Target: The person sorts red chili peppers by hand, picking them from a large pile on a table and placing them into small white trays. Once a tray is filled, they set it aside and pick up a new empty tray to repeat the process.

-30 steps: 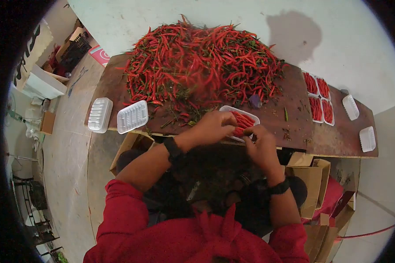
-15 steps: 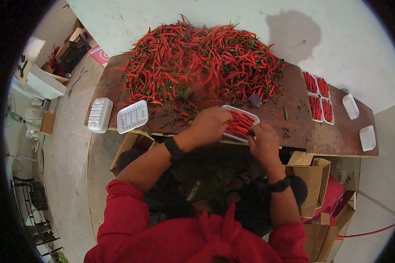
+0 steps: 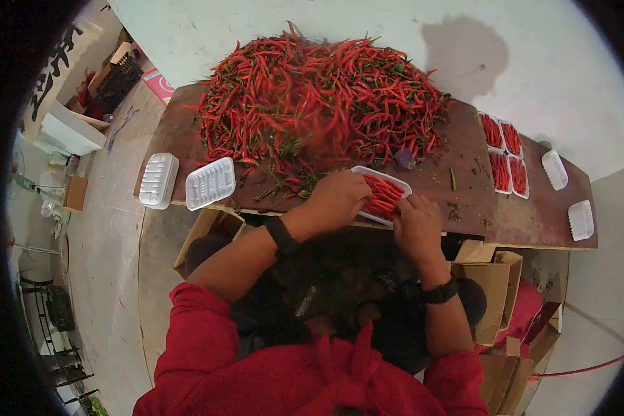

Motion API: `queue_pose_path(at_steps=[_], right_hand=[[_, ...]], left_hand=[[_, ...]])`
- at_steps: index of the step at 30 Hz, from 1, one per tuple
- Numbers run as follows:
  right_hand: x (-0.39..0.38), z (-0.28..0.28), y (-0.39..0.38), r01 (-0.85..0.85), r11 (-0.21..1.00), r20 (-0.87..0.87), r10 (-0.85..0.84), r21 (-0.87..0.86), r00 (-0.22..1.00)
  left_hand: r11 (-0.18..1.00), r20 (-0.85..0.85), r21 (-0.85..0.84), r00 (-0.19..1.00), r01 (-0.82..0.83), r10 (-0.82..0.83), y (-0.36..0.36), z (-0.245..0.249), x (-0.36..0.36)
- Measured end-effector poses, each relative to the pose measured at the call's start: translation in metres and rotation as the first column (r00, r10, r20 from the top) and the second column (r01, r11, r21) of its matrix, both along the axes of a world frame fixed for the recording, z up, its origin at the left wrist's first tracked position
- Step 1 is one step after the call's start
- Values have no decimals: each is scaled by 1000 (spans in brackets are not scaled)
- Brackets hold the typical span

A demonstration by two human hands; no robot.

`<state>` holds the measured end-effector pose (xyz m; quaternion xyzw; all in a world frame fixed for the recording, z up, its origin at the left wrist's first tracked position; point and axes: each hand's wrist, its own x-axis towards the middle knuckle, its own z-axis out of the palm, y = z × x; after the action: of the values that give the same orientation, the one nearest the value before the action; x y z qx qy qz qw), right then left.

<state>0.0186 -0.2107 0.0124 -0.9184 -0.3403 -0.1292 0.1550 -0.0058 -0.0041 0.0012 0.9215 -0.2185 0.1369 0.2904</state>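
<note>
White tray (image 3: 401, 184) of chillies (image 3: 383, 195) sits between left hand (image 3: 338, 199) and right hand (image 3: 419, 223); fingers curled, I cannot tell grip closure.

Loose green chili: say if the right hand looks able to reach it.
Probably yes: the right hand is at the edge of the tray, and nothing stands between that hand and the green chili.

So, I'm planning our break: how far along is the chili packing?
Four trays on the right look filled. In hand is a fifth tray, already holding chilies, with the left hand and right hand at it. Probably plenty left: the big loose heap dwarfs the trayed chilies, and white trays without visible chilies sit towards both table ends.
</note>
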Motion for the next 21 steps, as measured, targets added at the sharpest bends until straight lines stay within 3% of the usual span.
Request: queue_pose_path(at_steps=[15,21], right_hand=[[1,-11,0,1,1000,17,-1,2,1000],[1,-11,0,20,999,-30,-19,36,999]], left_hand=[[1000,11,11,1000,29,-29,-4,-6,2],[998,93,64,996,4,-10,-7,-3,1]])
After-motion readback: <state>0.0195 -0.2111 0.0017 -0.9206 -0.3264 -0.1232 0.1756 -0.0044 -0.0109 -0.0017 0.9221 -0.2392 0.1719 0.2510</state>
